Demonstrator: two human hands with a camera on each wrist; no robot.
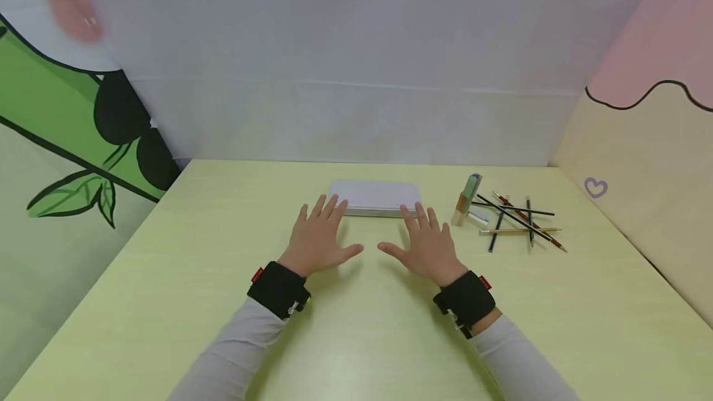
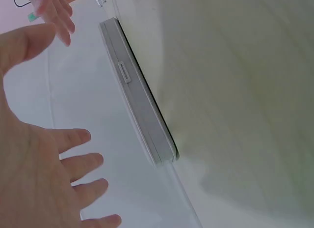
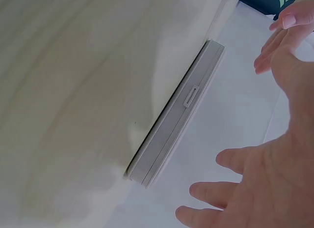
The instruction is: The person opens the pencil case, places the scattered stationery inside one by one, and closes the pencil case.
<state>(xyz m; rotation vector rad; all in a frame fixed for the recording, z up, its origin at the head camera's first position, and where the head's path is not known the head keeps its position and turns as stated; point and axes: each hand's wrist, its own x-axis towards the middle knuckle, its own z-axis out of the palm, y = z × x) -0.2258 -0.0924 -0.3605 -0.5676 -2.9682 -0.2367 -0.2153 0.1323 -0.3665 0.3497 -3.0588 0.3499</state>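
Looking at two bare hands spread wide here, both empty: left hand around 9 o'clock, right hand around 3, thumbs pointing at each other across a gap. Fingers are straight and fanned out on both. Straight up at 12 o'clock from that gap lies a flat pale case on the table, with a little latch-like bit on its front side. Head view has fingertips overlapping the case's front corners, so those corners are hidden there, but both wrist views show the fingers clear of it. Right wrist view loses a finger off the bottom edge, and each wrist cam only gets a chopped-off piece of the opposite hand up in a corner. Between 2 and 3 o'clock there's a criss-cross heap of pencils, overlapping so much I can't get a solid count. Just beside them is a white block, kinda eraser-looking, plus a greenish-orange thing I honestly can't identify. Black cuffs cover both wrists, and the grey sleeves get cut off at the bottom edge.
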